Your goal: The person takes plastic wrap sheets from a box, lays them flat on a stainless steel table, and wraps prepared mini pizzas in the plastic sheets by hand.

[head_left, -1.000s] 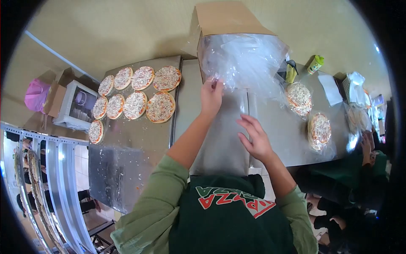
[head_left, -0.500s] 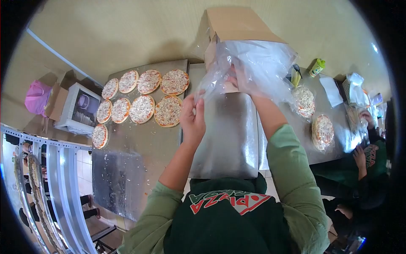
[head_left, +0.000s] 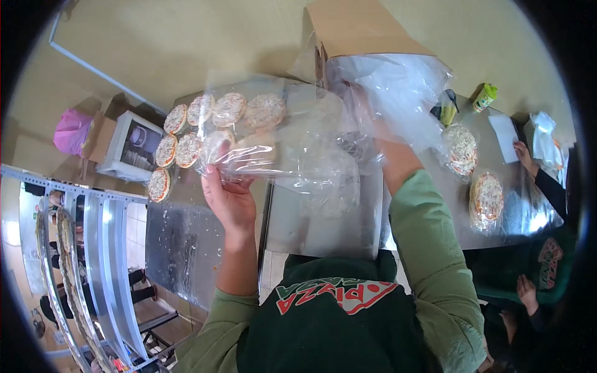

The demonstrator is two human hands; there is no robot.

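My left hand [head_left: 230, 199] is closed on the edge of a clear plastic bag [head_left: 311, 161], which stretches to the right across the table. Several topped pizzas [head_left: 159, 185] lie in rows on the left, some showing through the film. My right hand [head_left: 359, 99] reaches into a bunch of white translucent plastic bags [head_left: 398, 87] at the mouth of a cardboard box [head_left: 373, 31]. Film covers its fingers, so their grip cannot be made out.
Two wrapped pizzas [head_left: 486, 199] lie on the right table, near a yellow-green cup [head_left: 485, 97]. A co-worker's hand [head_left: 525, 155] touches a white sheet [head_left: 503, 138] there. A white box [head_left: 132, 146] stands at far left, beside a metal rack [head_left: 102, 248].
My left hand has moved left, drawing a clear bag out over the pizzas. My right hand stays by the box, now more covered by film. The co-worker's hand has moved to the white sheet.
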